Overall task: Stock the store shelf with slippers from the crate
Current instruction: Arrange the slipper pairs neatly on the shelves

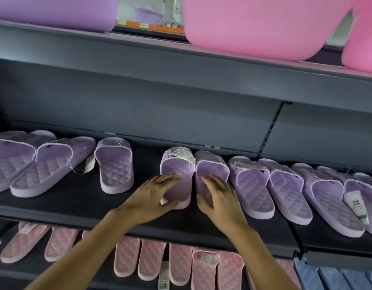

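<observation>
**A:** Lilac foam: the slipper pair (177, 164) sits mid-shelf, in a gap in the purple row. The left hand (157, 195) and right hand (220, 200) each lay straight fingers flat on a footbed, gripping nothing.

**B:** Risk?

**A:** An uneven push could send a heel off the dark shelf (76, 197) onto the pink slippers (151, 260) below. A pink basin (264, 28) sits on the tier overhead.

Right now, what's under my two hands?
The left hand rests on the left slipper, the right hand on the right slipper, both at the heels. Insoles beneath the palms are hidden.
</observation>
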`<move>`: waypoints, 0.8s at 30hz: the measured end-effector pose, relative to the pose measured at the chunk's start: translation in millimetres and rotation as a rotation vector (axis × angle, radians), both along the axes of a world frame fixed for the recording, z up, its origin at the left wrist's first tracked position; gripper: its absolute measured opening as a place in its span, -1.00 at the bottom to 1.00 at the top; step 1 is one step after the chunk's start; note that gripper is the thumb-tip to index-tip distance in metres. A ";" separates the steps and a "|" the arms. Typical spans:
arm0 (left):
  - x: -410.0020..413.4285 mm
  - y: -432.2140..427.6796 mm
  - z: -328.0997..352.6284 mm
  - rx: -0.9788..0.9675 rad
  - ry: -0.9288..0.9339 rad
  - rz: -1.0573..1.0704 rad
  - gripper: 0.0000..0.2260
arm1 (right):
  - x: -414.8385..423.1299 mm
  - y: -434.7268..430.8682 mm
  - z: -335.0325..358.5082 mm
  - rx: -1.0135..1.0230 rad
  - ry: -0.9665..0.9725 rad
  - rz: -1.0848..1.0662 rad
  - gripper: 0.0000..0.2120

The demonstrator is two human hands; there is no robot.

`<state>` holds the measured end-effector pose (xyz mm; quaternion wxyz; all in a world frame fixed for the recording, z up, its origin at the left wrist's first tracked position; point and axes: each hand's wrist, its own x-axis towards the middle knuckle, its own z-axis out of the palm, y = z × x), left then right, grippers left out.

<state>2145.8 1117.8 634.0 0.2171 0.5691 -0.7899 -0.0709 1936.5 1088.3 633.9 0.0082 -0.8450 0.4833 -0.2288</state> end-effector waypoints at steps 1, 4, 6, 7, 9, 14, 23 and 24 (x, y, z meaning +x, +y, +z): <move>8.4 7.3 2.3 -0.038 0.002 0.025 -0.32 | 2.2 0.7 -1.4 -0.046 -0.036 0.009 -0.52; 40.4 27.7 10.5 -0.074 0.011 0.144 -0.37 | 18.8 6.5 4.2 -0.045 -0.085 0.077 -0.52; 63.3 37.9 17.1 -0.114 0.029 0.221 -0.41 | 34.2 9.6 8.4 -0.037 -0.093 0.130 -0.48; 74.8 42.8 19.3 -0.134 0.040 0.255 -0.45 | 43.6 10.4 10.9 -0.020 -0.093 0.158 -0.47; 97.7 52.0 22.5 -0.140 0.048 0.336 -0.46 | 63.6 11.6 13.9 0.051 -0.101 0.208 -0.48; 150.3 64.4 26.8 -0.108 0.011 0.433 -0.46 | 123.2 16.2 19.6 0.119 0.006 0.267 -0.51; 242.2 55.3 11.4 0.087 -0.076 0.362 -0.48 | 220.5 10.4 5.7 0.144 0.093 0.160 -0.51; 249.2 52.7 8.9 0.132 -0.091 0.342 -0.43 | 227.1 9.6 4.1 0.150 0.111 0.134 -0.49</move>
